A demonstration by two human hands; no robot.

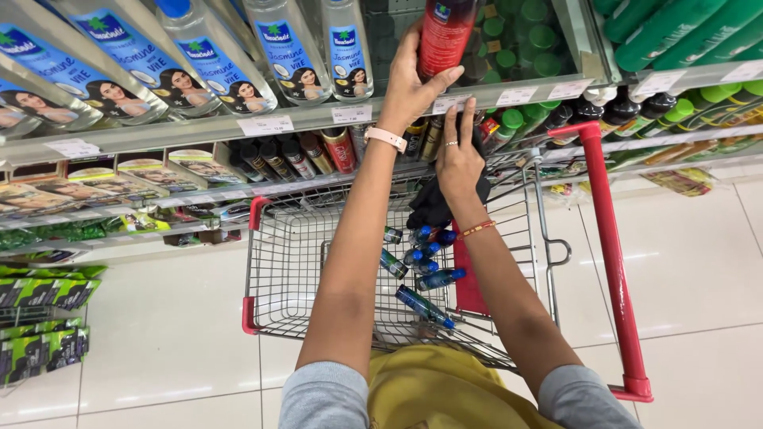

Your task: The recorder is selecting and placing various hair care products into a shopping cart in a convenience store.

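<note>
My left hand [413,79] is raised to the upper shelf and grips a red bottle [443,36] standing at the shelf edge. A pale band sits on that wrist. My right hand [459,159] reaches toward the shelf below, its fingers pointing at the price strip just under the red bottle, and it clutches a dark cloth [433,208] that hangs from it. A ring and a red thread bracelet are on that hand. Under both arms stands a wire shopping cart [286,262] with red trim, holding several small blue-capped bottles [421,266].
Clear bottles with blue labels [286,48] line the upper shelf on the left. Green bottles [683,32] fill the upper right. Small dark bottles and tubes [310,155] stand on the shelf below. Green packets [40,318] sit on low shelves at left. The floor is pale tile.
</note>
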